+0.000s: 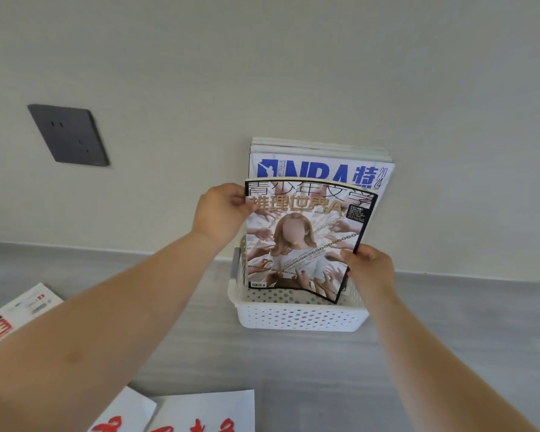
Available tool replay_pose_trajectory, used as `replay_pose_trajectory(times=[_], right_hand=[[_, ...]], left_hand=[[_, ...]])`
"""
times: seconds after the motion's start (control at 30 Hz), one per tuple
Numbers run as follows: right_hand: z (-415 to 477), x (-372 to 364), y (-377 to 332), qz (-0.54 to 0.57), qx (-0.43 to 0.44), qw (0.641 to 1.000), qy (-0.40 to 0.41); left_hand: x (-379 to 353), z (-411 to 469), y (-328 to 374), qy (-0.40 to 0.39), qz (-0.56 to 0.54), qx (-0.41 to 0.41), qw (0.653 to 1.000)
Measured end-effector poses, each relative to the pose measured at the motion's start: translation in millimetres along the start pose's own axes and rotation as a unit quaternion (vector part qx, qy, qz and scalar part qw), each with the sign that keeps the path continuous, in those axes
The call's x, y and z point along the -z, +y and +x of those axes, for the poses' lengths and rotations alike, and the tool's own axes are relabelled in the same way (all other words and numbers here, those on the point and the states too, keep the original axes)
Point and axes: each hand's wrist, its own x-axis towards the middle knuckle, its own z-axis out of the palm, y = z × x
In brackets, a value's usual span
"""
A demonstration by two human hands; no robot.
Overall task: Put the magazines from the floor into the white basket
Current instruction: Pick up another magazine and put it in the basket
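The literature magazine [306, 238] is held upright over the white basket [300, 318], its lower edge down inside the opening and curling toward the right corner; whether it touches the bottom cannot be told. It stands just in front of the NBA magazine [321, 171] and a few more behind it, which lean against the wall [293, 73].

The left hand [222, 210] pinches the top left corner, thumb on the cover and fingers behind. The right hand [370, 268] grips the right edge low down, fingers curled round it.

It looks thin, light and floppy, with a glossy cover that is likely slick – the wavy bottom edge says it will buckle if pushed down from the top. A hold on both side edges, as here, should keep it flat; easing it down rather than dropping it would probably spare the corners.

The basket is perforated plastic, likely light enough to slide on the smooth grey wood-look floor [434, 353]. More magazines lie on that floor – one at the left [16, 313], others with red lettering at the bottom [181, 413]. A dark socket plate [69, 135] sits on the pale wall
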Motion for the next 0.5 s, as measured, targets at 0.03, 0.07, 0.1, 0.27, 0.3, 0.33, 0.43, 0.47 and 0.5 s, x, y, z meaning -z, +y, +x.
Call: replay_pose_trajectory(times=[0.03,0.07,0.1,0.27,0.3,0.33,0.43,0.47,0.5], right_hand=[[4,-1,1,-0.005,-0.002,1.000,0.001],[8,-1,2,-0.011,-0.003,1.000,0.005],[10,-3,4,-0.015,0.001,1.000,0.012],[-2,-20,6,0.055,0.014,0.998,-0.003],[-5,-25,6,0.062,0.018,0.998,-0.008],[-7,-28,6,0.070,0.020,0.997,-0.011],[-7,-36,4,0.074,-0.001,0.997,-0.026],[-6,-38,3,0.072,-0.010,0.997,-0.031],[-5,-39,2,0.069,-0.018,0.997,-0.036]], left_hand=[[-3,2,-1,0.006,-0.015,0.005,1.000],[-6,3,-4,0.018,-0.026,0.003,0.999],[-10,3,-6,0.036,-0.031,-0.004,0.999],[-25,-3,-25,0.073,-0.009,0.012,0.997],[-29,-4,-29,0.044,-0.005,0.024,0.999],[-33,-7,-33,0.011,0.007,0.022,1.000],[-43,-11,-39,-0.034,0.050,-0.012,0.998],[-45,-11,-39,-0.030,0.055,-0.013,0.998],[-47,-10,-39,-0.026,0.058,-0.008,0.998]])
